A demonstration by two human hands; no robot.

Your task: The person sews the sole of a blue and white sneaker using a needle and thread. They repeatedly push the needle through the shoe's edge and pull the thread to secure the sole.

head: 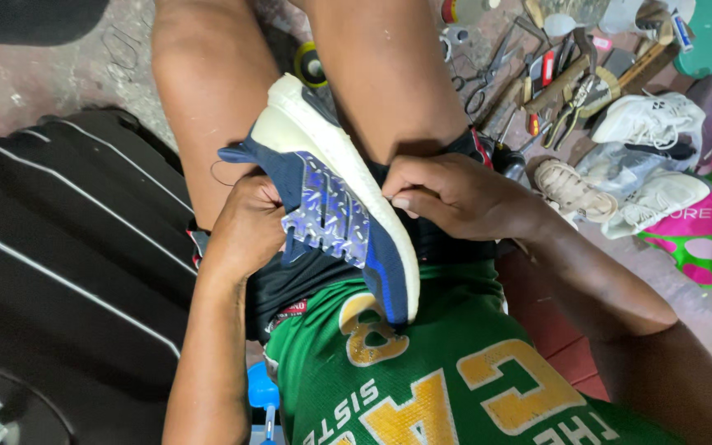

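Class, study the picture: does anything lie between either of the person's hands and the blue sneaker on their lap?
Nothing visible does. The left hand presses directly against the upper of the blue sneaker, and the right hand grips its white sole edge. Both hands touch the shoe, which lies wedged between the person's thighs. The tools lie off to the side on the floor.

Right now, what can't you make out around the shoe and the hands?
Head view only:
- Left hand: fingertips hidden behind the blue shoe.
- Right hand: whatever its fingers pinch at the white sole is too small to tell.
- Shoe's far side: turned away.
- Tools on the floor: overlapping, partly cut off by the top edge.
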